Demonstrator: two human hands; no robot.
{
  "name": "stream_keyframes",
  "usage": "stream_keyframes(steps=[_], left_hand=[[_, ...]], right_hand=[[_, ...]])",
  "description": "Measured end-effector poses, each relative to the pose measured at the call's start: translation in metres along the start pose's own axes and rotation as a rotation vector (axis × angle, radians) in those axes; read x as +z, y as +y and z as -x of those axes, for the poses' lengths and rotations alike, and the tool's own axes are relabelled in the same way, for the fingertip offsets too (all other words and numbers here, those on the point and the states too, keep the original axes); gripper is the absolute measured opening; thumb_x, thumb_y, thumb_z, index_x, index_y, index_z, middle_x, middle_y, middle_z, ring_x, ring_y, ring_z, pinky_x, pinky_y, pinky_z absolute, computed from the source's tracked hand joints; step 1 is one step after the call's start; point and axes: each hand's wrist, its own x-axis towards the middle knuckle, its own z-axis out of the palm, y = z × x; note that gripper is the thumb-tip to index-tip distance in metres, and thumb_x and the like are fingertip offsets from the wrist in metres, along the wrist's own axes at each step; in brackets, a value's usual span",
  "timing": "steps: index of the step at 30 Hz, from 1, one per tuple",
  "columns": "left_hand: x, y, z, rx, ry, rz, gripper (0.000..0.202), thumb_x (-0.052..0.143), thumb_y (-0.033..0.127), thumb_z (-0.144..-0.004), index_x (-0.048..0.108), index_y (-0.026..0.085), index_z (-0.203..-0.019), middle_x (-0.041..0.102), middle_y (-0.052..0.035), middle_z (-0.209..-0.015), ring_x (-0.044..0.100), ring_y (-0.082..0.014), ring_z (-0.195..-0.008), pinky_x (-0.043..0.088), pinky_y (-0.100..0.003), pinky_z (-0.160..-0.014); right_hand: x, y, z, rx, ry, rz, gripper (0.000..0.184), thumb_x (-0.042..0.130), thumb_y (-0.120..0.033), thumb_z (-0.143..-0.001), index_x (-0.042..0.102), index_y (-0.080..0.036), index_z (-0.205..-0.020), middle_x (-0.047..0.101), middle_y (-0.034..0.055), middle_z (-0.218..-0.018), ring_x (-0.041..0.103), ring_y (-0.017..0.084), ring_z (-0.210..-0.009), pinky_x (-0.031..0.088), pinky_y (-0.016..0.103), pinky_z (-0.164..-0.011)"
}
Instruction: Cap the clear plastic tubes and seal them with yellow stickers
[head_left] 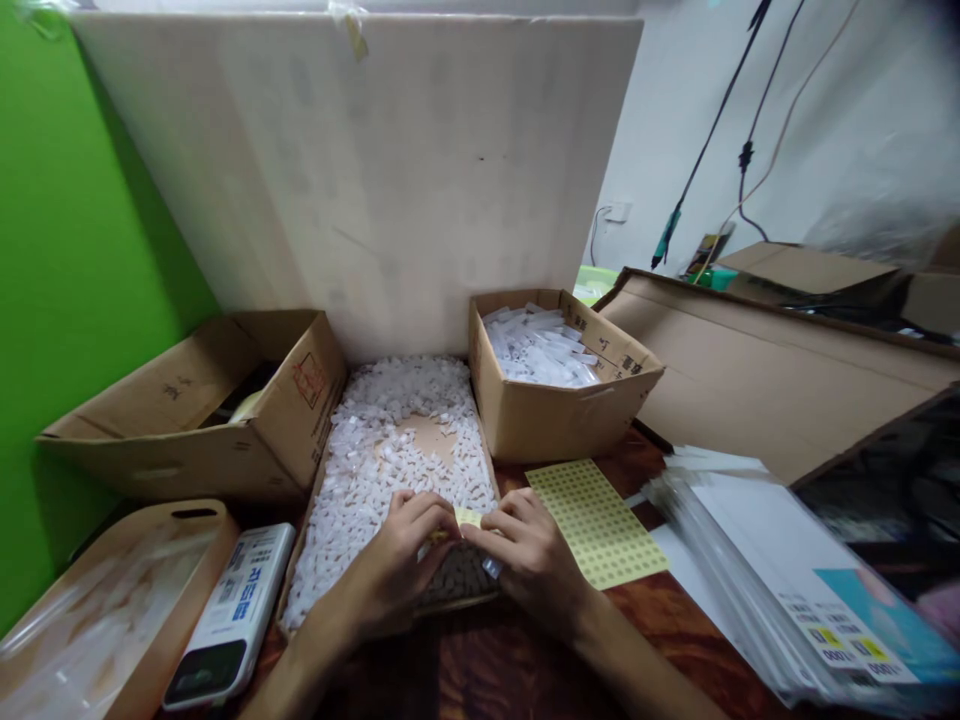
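Both hands meet over the near end of a shallow carton (433, 440) filled with small white plastic pieces (352, 520). My left hand (416, 535) is closed, its thumb and fingers pinching a small pale yellow sticker strip (468, 517). Closed at the strip's other end is my right hand (529, 545). A small translucent white piece (492, 567) pokes out below the right fingers; its full shape is hidden. Just beyond that hand, a yellow sheet of small round stickers (596, 525) lies flat on the dark wooden table (487, 660).
Behind right stands a cardboard box (570, 420) of clear plastic packets (540, 345). Another box (285, 430) stands at left, above a tan tray (214, 520) with plastic bags and a white boxed device (232, 610). Stacked white packs (795, 580) lie at right. A white board (375, 180) rises behind.
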Motion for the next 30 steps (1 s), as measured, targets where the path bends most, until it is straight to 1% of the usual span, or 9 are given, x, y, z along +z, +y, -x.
stream_keyframes(steps=[6,11,14,18,21,26,30], left_hand=[[0.001,-0.001,0.0,0.015,0.026,-0.042,0.011,0.059,0.01,-0.097,0.057,0.02,-0.095,0.067,-0.0007,-0.093,0.063,-0.0158,-0.087,0.039,-0.032,-0.083],[0.001,0.001,0.001,-0.008,0.003,-0.054,0.01,0.056,0.011,-0.099,0.058,0.02,-0.096,0.069,-0.0013,-0.095,0.064,-0.016,-0.088,0.039,-0.033,-0.085],[0.001,0.001,0.001,-0.025,-0.011,-0.062,0.011,0.055,0.01,-0.099,0.059,0.02,-0.096,0.069,-0.0016,-0.096,0.063,-0.0165,-0.089,0.039,-0.034,-0.086],[0.002,-0.001,0.002,0.008,-0.009,-0.064,0.011,0.055,0.009,-0.098,0.058,0.02,-0.096,0.068,-0.0011,-0.096,0.063,-0.0161,-0.089,0.037,-0.034,-0.087],[0.001,-0.003,0.003,0.015,-0.036,-0.05,0.012,0.056,0.008,-0.098,0.056,0.02,-0.098,0.067,-0.0006,-0.097,0.063,-0.0158,-0.092,0.035,-0.034,-0.09],[0.0,-0.003,0.004,-0.007,-0.065,-0.052,0.015,0.054,0.005,-0.096,0.055,0.02,-0.098,0.065,-0.0019,-0.1,0.062,-0.0168,-0.095,0.035,-0.035,-0.091],[-0.006,0.003,0.003,-0.06,-0.068,0.015,0.016,0.053,0.005,-0.096,0.056,0.02,-0.098,0.065,-0.0028,-0.101,0.06,-0.0176,-0.097,0.038,-0.035,-0.092]], right_hand=[[-0.001,-0.001,0.001,0.0,-0.002,0.002,0.029,0.048,-0.002,-0.092,0.071,-0.015,-0.105,0.068,0.0055,-0.08,0.046,0.022,-0.08,0.033,0.038,-0.077],[-0.001,0.0,0.0,-0.001,-0.019,0.02,0.03,0.051,0.0,-0.089,0.071,-0.017,-0.105,0.068,0.0045,-0.08,0.048,0.022,-0.08,0.034,0.037,-0.077],[-0.001,0.0,0.001,0.012,-0.036,0.024,0.031,0.05,-0.001,-0.089,0.07,-0.019,-0.105,0.069,0.0042,-0.08,0.049,0.022,-0.08,0.034,0.038,-0.077],[0.0,0.0,0.002,0.031,-0.034,0.011,0.031,0.052,-0.001,-0.088,0.071,-0.02,-0.105,0.07,0.0043,-0.082,0.049,0.022,-0.081,0.035,0.038,-0.077],[0.001,0.0,0.003,0.042,-0.023,-0.002,0.033,0.052,0.0,-0.087,0.071,-0.021,-0.103,0.07,0.004,-0.082,0.049,0.022,-0.082,0.035,0.038,-0.078],[0.003,0.0,0.004,0.039,-0.01,-0.029,0.032,0.051,0.0,-0.088,0.071,-0.019,-0.103,0.069,0.0047,-0.08,0.048,0.022,-0.08,0.035,0.037,-0.075],[0.009,0.004,0.007,0.117,0.018,-0.121,0.03,0.053,0.0,-0.09,0.072,-0.02,-0.102,0.069,0.0037,-0.08,0.051,0.021,-0.08,0.036,0.036,-0.076]])
